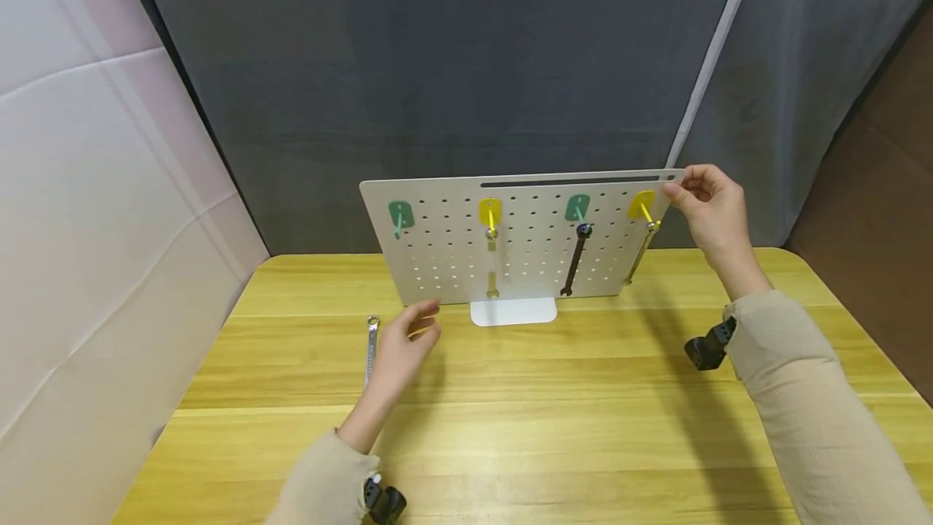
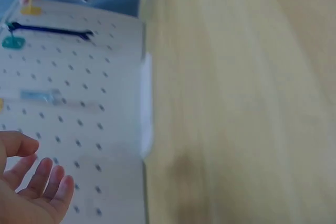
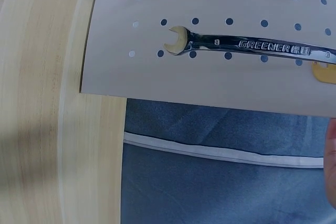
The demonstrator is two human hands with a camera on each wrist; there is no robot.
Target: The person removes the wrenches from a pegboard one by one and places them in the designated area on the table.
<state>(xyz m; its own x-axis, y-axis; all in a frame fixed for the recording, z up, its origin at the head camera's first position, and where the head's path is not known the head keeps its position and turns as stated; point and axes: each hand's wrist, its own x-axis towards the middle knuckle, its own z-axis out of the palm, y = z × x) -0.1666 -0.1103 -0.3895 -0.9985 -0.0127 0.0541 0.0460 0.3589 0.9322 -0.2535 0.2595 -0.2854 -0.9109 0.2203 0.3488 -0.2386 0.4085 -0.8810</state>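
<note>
A white pegboard stands upright at the back of the table. My right hand grips its top right corner, thumb on the front face. Three wrenches hang from its hooks: a shiny wrench on the right yellow hook, a dark wrench on a green hook, and another wrench on the left yellow hook. The far-left green hook bears nothing. Relaxed and holding nothing, my left hand hovers before the board's lower left, beside a wrench lying on the table.
The wooden table stretches in front of the board. A white base plate juts forward from under the board. Behind hangs a dark grey curtain, with a pale panel at left and a brown one at right.
</note>
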